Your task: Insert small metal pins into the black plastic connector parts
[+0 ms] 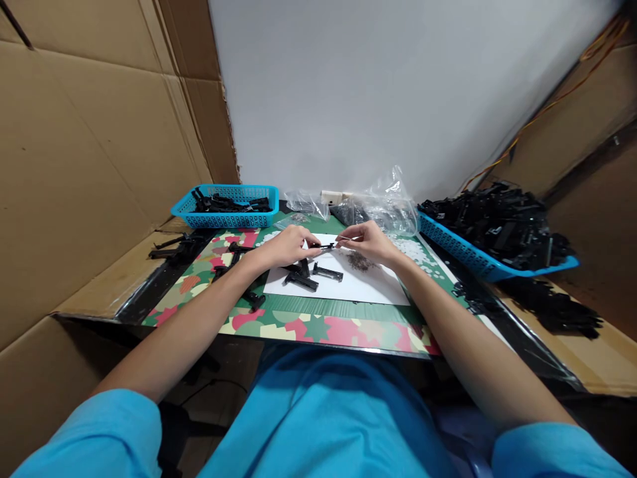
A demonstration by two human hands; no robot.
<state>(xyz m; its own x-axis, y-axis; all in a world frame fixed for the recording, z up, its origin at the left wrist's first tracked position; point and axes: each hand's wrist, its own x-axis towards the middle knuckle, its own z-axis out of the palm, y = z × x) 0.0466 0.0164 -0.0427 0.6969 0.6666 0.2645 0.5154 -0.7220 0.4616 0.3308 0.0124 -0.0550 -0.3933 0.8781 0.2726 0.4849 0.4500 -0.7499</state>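
Observation:
My left hand point(288, 245) and my right hand point(367, 242) meet over a white sheet point(368, 287) on the table. Both pinch a small black plastic part point(326, 246) held between them. The right fingertips also seem to hold something thin at the part's end, too small to name. A few similar black parts point(312, 273) lie on the sheet just under the hands. A small dark pile of tiny pieces point(359, 261) sits below my right hand.
A camouflage-patterned mat point(318, 326) covers the table. A blue basket point(226, 206) with black parts stands at back left, a fuller blue basket point(492, 232) at right. Clear plastic bags point(383, 202) lie at the back. White small bits point(415, 250) lie beside the sheet. Cardboard walls flank both sides.

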